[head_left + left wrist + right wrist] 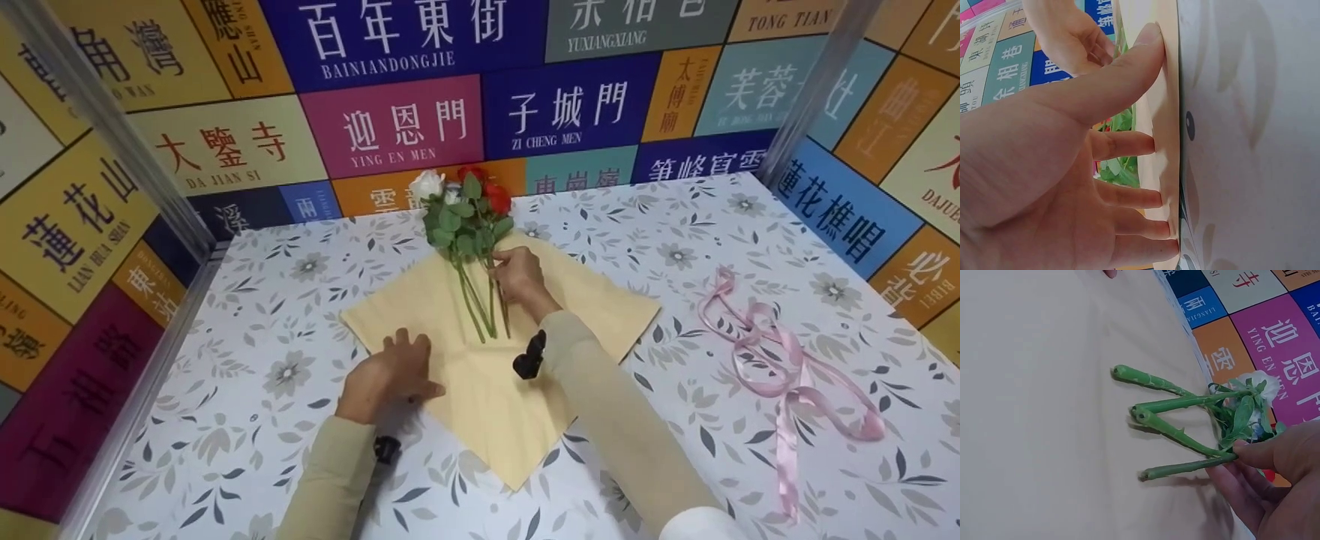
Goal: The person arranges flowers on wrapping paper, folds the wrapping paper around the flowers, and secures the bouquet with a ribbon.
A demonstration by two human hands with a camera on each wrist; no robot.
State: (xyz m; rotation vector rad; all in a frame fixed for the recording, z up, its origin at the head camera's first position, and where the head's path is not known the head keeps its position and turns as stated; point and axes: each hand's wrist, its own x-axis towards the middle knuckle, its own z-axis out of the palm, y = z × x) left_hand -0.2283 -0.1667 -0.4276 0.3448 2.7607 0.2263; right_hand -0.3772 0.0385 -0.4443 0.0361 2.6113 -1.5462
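A sheet of pale yellow wrapping paper (510, 420) lies with one corner toward me. Several roses rest on its far part, a white rose (427, 184) and a red rose (498, 200) among them, their blooms past the paper's far edge. My right hand (519, 276) pinches a rose stem (1185, 468) between thumb and fingers, just below the leaves; other green stems (1151, 380) spread beside it, cut ends toward me. On the paper's left edge, my left hand (390, 375) rests with extended fingertips (1139, 198) and thumb touching the sheet.
A loose, looping pink ribbon (791, 375) lies to the right on the floral-patterned tabletop (285, 375). Colourful sign-printed panels (405, 124) stand behind the table and along both sides, with clear corner posts (814, 97).
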